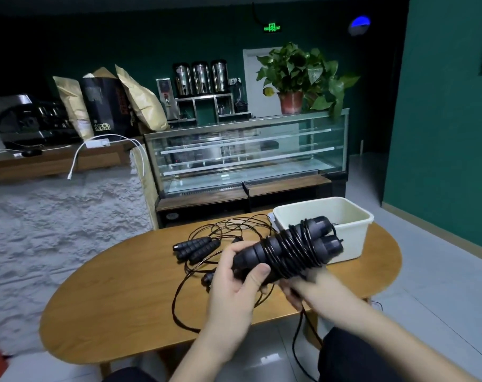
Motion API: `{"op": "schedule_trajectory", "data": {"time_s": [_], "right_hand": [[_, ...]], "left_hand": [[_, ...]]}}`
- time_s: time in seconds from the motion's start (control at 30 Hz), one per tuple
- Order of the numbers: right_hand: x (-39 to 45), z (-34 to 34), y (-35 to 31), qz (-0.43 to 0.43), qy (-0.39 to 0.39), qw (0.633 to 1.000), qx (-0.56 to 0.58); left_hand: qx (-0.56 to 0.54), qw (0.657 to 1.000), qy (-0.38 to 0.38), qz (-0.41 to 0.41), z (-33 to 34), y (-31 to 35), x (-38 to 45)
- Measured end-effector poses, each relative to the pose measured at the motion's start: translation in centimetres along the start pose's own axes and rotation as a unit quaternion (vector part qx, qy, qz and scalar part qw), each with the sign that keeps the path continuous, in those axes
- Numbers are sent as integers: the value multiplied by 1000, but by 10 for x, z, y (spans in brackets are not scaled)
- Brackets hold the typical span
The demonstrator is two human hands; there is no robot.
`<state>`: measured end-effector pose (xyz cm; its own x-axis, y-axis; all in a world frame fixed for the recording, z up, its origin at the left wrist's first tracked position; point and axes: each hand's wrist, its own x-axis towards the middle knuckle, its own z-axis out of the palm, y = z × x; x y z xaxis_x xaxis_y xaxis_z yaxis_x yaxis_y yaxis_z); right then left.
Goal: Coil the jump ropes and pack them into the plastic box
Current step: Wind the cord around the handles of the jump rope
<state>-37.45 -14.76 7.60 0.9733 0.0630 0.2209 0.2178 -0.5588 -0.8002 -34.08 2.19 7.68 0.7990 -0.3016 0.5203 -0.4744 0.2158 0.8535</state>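
Note:
I hold a black jump rope (pixel 286 250) above the wooden table (pixel 118 299), its two handles side by side with cord wound around them. My left hand (pixel 240 274) grips the near ends of the handles. My right hand (pixel 300 285) sits under the bundle and pinches the loose cord, which trails down past the table edge. More jump ropes (pixel 197 248) lie on the table behind, handles together and thin cords tangled. The white plastic box (pixel 352 238) stands open at the table's far right, just beyond the bundle.
A glass display case (pixel 248 155) stands behind the table, with a potted plant (pixel 297 78) on top. A white textured counter (pixel 63 216) is on the left. Grey tiled floor (pixel 432 285) lies to the right, below a green wall.

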Motion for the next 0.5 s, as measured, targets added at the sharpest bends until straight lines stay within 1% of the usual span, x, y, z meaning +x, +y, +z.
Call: {"op": "schedule_trajectory", "data": {"time_s": [0.03, 0.1, 0.2, 0.3, 0.37, 0.43, 0.5], "right_hand": [[-4, 7, -9, -6, 13, 1000, 10], [-13, 14, -20, -25, 16, 1000, -10], [-26, 20, -29, -68, 23, 992, -100], [-35, 15, -50, -75, 41, 979, -184], [-40, 11, -59, -87, 52, 956, -274], [-42, 5, -68, -112, 63, 921, -368], [-39, -3, -76, -159, 75, 881, -438]], "left_hand": [[-12, 1000, 18, 5, 0, 0, 1], [-28, 998, 50, 17, -1, 1, 2], [-44, 995, 78, 31, -3, -1, 1], [-48, 993, 101, 30, -6, -3, -3], [-43, 993, 105, 32, -7, -2, -4], [-22, 993, 112, 37, -10, -2, -4], [-6, 993, 116, 34, -14, -3, -1]]}}
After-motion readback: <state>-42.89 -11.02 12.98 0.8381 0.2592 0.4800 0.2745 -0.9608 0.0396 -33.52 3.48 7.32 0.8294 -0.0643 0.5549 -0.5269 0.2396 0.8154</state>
